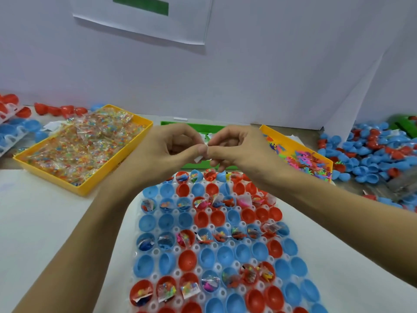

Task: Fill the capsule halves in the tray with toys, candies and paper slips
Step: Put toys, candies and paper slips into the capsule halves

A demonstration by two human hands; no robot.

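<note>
Above the far end of the tray point(158, 251), I hold both hands together, the left hand point(173, 150) and the right hand point(234, 147) meeting thumb to thumb. Each grip is curled tight, thumb and forefinger pinching the same small white paper slip point(199, 158), which pokes out below my thumbs. I judge I am separating or folding a slip before dropping it in.

Below my wrists, the capsule halves point(204, 219), red and blue, sit in rows; alternate rows already carry toys and candy packets, while the rows between look bare. Candy packets fill the yellow bin point(140, 136) at my left, toys lie in the bin point(300, 141) at my right, and a green bin point(203, 126) sits behind my hands.

Next, I think, one hand must let go so the other can carry the slip down into a filled half that lacks one. Which half that is, I cannot tell.
</note>
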